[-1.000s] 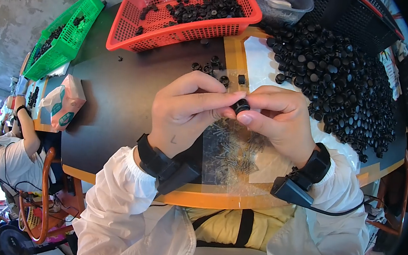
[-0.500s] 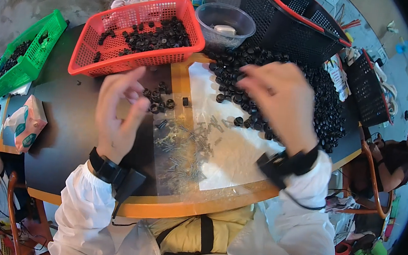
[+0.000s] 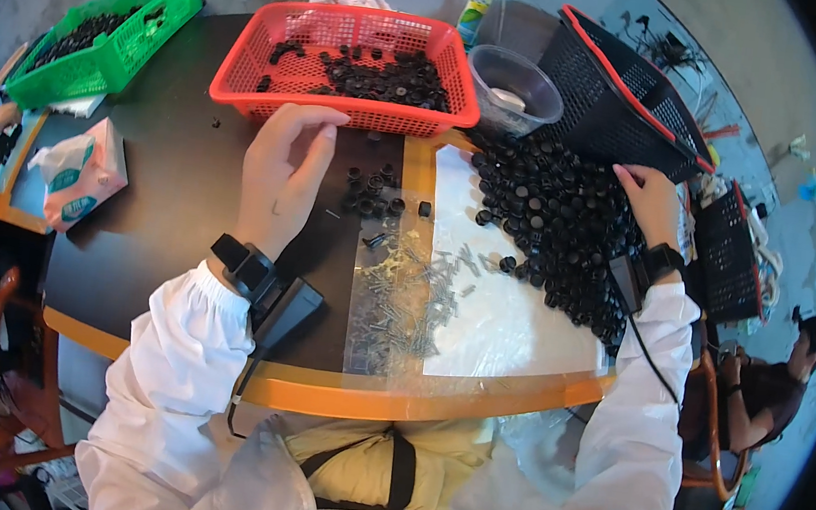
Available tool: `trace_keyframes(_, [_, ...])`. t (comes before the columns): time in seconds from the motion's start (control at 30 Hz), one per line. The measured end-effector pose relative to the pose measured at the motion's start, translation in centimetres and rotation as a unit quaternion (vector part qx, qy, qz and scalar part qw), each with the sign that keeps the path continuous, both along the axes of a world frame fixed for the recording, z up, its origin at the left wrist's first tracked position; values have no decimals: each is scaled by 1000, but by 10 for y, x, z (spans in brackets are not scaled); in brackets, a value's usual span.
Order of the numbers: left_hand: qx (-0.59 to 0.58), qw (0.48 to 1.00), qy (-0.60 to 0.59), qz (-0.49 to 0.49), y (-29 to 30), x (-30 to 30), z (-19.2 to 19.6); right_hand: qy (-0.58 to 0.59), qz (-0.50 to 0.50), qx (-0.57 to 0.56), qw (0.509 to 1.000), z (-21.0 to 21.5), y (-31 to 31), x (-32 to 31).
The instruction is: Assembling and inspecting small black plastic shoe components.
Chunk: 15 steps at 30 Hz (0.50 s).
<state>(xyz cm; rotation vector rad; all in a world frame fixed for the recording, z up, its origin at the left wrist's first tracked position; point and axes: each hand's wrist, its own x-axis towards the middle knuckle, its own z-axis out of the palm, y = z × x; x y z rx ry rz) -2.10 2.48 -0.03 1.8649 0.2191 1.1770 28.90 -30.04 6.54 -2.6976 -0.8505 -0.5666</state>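
Just in front of the red basket (image 3: pixel 344 107), my left hand (image 3: pixel 281 175) is raised with thumb and fingers apart. Nothing shows between them. To its right stands a small group of black ring-shaped parts (image 3: pixel 372 191), with a single black piece (image 3: pixel 424 210) beside them. My right hand (image 3: pixel 657 211) is at the right side of a large heap of round black caps (image 3: pixel 558 217). Its thumb and forefinger are pinched together over the heap; whatever is between them is too small to see. Loose thin metal pins or screws (image 3: pixel 392 304) lie scattered nearer me.
A white sheet (image 3: pixel 480 334) lies under part of the heap. Behind are a clear plastic tub (image 3: pixel 536 98), a spray bottle (image 3: pixel 479 6) and a black basket (image 3: pixel 607 96). At left are a tissue pack (image 3: pixel 85 173) and a green basket (image 3: pixel 97 68). People sit at both sides.
My right hand has moved right, from the heap's left part to its right side. My left hand has come close to the red basket's front edge. The whole view has shifted.
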Motion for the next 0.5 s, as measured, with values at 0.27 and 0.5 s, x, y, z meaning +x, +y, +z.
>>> trace_keyframes(0.27, [89,994,62,-28,6,1,-6,133,264,66,953,18,74,-115])
trace_keyframes(0.5, [307,943,76,-100,1,-3,0,155,476,50,864,-36,167,-131])
